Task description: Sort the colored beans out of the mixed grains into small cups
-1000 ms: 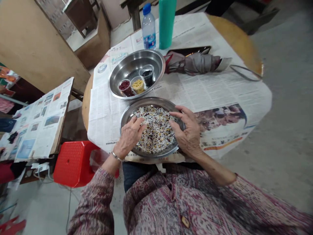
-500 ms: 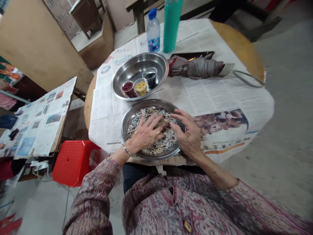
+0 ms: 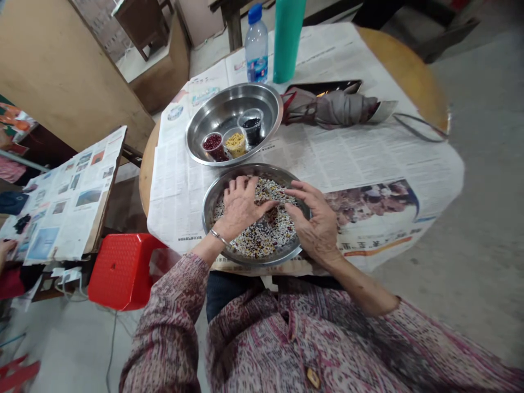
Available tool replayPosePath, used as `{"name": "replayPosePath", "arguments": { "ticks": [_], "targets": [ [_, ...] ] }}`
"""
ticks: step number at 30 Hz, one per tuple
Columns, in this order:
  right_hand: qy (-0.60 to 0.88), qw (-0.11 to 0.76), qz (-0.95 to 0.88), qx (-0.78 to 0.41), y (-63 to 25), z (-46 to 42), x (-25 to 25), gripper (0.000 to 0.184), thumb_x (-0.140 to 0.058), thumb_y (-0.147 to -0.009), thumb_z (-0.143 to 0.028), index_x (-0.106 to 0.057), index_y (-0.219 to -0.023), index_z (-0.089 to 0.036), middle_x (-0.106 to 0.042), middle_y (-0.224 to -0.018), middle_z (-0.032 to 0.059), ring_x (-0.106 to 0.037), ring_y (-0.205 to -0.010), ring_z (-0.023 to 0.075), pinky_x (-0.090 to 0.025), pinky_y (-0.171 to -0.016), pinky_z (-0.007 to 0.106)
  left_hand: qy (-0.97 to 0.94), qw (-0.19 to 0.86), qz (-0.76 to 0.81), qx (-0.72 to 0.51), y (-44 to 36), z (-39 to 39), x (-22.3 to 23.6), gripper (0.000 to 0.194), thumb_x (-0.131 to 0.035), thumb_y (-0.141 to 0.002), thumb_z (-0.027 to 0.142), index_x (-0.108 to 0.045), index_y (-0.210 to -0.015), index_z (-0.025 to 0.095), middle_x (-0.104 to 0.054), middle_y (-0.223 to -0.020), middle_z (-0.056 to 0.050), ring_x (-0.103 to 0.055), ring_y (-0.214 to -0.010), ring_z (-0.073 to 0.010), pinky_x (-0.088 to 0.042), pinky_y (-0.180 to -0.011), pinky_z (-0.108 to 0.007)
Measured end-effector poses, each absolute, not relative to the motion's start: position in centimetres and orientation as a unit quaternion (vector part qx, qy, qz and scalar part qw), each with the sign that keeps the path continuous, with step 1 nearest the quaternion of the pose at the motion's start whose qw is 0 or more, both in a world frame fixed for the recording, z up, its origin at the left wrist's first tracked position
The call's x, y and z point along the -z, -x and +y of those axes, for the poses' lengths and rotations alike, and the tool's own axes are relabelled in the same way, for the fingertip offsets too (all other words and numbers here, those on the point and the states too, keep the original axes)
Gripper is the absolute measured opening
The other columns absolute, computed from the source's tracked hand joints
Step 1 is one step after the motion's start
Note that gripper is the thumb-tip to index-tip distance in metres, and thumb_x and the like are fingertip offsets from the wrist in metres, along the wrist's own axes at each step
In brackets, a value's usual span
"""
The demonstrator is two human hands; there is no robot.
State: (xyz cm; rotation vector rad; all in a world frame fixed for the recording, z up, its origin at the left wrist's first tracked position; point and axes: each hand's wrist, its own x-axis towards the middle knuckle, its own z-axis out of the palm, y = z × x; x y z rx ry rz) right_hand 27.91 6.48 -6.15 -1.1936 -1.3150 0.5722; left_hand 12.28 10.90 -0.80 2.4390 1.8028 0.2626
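A steel basin (image 3: pixel 208 212) in front of me holds a layer of mixed grains (image 3: pixel 262 240), white, black, yellow and dark red. Palm down over the left part of the grains lies my left hand (image 3: pixel 240 207), its fingers spread and the thumb pointing right. My right hand (image 3: pixel 315 221) is at the basin's right rim with fingers apart, their tips over the grains. Behind stands a second steel basin (image 3: pixel 196 128) with a cup of red beans (image 3: pixel 214 146), a cup of yellow beans (image 3: pixel 234 144) and a cup of black grains (image 3: pixel 251 126).
Newspaper (image 3: pixel 368 155) covers the round table. At the back are a water bottle (image 3: pixel 256 46), a green bottle (image 3: pixel 289 41), a folded grey umbrella (image 3: pixel 331 108) and a dark tray-like object (image 3: pixel 344 86). A red stool (image 3: pixel 118 270) stands left. A person's hand shows at the far left edge.
My left hand swept from the basin's left side rightward across the grains, then back left and away from me. My right hand has stayed at the right rim.
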Motion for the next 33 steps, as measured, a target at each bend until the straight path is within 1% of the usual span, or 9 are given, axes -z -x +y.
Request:
{"name": "replayPosePath", "arguments": {
  "ticks": [4,7,11,19,22,25,27,31,33],
  "targets": [
    [0.518,0.612,-0.542,-0.253,-27.9,6.5,6.2,0.022,-0.053,-0.096,-0.031,-0.071,-0.107,-0.025,-0.069,-0.125,0.0081,-0.064,-0.120,0.0235,-0.048,-0.108,0.052,-0.857,0.070,0.508,-0.062,-14.4,10.9,0.9,0.054,-0.069,-0.090,0.050,-0.053,-0.131,0.019,-0.054,-0.135,-0.013,-0.049,-0.124,-0.0325,-0.044,-0.105,-0.049],
    [0.521,0.619,-0.527,-0.258,-27.8,6.6,6.3,0.027,-0.046,-0.100,-0.033,-0.070,-0.108,-0.025,-0.070,-0.124,0.0082,-0.064,-0.120,0.0232,-0.048,-0.108,0.051,-0.898,0.089,0.430,-0.029,-14.6,10.0,0.6,0.037,-0.067,-0.090,0.045,-0.061,-0.117,0.019,-0.059,-0.125,-0.010,-0.051,-0.119,-0.0306,-0.043,-0.102,-0.047],
    [0.521,0.621,-0.524,-0.261,-27.8,6.6,6.3,0.026,-0.047,-0.100,-0.034,-0.070,-0.108,-0.024,-0.070,-0.123,0.0090,-0.064,-0.120,0.0235,-0.048,-0.108,0.050,-0.929,0.083,0.361,0.016,-12.8,8.5,0.3,0.013,-0.057,-0.093,0.024,-0.066,-0.103,0.022,-0.065,-0.109,-0.006,-0.055,-0.109,-0.0257,-0.041,-0.100,-0.044],
    [0.517,0.621,-0.530,-0.256,-27.7,6.6,6.2,0.024,-0.050,-0.098,-0.033,-0.070,-0.108,-0.024,-0.070,-0.122,0.0081,-0.064,-0.118,0.0232,-0.048,-0.106,0.049,-0.840,0.025,0.541,-0.038,-7.8,7.4,-0.8,0.018,-0.053,-0.091,0.011,-0.063,-0.101,0.021,-0.062,-0.112,-0.006,-0.057,-0.105,-0.0233,-0.047,-0.093,-0.039],
    [0.518,0.619,-0.533,-0.255,-27.8,6.6,6.2,0.024,-0.050,-0.098,-0.033,-0.070,-0.108,-0.024,-0.070,-0.122,0.0080,-0.064,-0.117,0.0232,-0.047,-0.106,0.049,-0.814,0.029,0.574,-0.086,-7.9,8.2,-0.6,0.020,-0.057,-0.094,0.019,-0.061,-0.113,0.020,-0.059,-0.123,-0.009,-0.055,-0.113,-0.0242,-0.048,-0.098,-0.039],
    [0.519,0.619,-0.531,-0.257,-27.8,6.6,6.3,0.024,-0.050,-0.098,-0.034,-0.070,-0.107,-0.024,-0.070,-0.122,0.0079,-0.064,-0.117,0.0233,-0.047,-0.106,0.049,-0.800,0.050,0.593,-0.083,-9.1,9.8,-0.1,0.052,-0.073,-0.087,0.039,-0.054,-0.130,0.017,-0.052,-0.135,-0.014,-0.052,-0.120,-0.0306,-0.049,-0.102,-0.046],
    [0.518,0.620,-0.529,-0.260,-27.8,6.6,6.3,0.024,-0.050,-0.098,-0.034,-0.070,-0.107,-0.025,-0.070,-0.122,0.0078,-0.063,-0.118,0.0232,-0.046,-0.107,0.049,-0.798,0.069,0.595,-0.068,-10.1,11.0,0.3,0.063,-0.079,-0.081,0.042,-0.053,-0.132,0.016,-0.052,-0.133,-0.015,-0.052,-0.119,-0.0322,-0.049,-0.103,-0.049],
    [0.515,0.621,-0.528,-0.266,-27.8,6.6,6.2,0.023,-0.051,-0.097,-0.034,-0.070,-0.107,-0.025,-0.069,-0.123,0.0076,-0.063,-0.118,0.0234,-0.045,-0.108,0.051,-0.830,0.124,0.541,-0.055,-11.6,12.6,0.3,0.029,-0.064,-0.089,0.015,-0.062,-0.118,0.014,-0.061,-0.115,-0.010,-0.058,-0.110,-0.0237,-0.049,-0.104,-0.040],
    [0.514,0.619,-0.530,-0.268,-27.8,6.6,6.2,0.023,-0.051,-0.097,-0.034,-0.070,-0.107,-0.025,-0.069,-0.123,0.0076,-0.063,-0.118,0.0238,-0.046,-0.108,0.052,-0.847,0.158,0.505,-0.044,-12.0,12.6,0.0,0.021,-0.056,-0.090,0.007,-0.066,-0.107,0.014,-0.064,-0.103,-0.007,-0.061,-0.104,-0.0205,-0.050,-0.101,-0.036]
  ]
}}
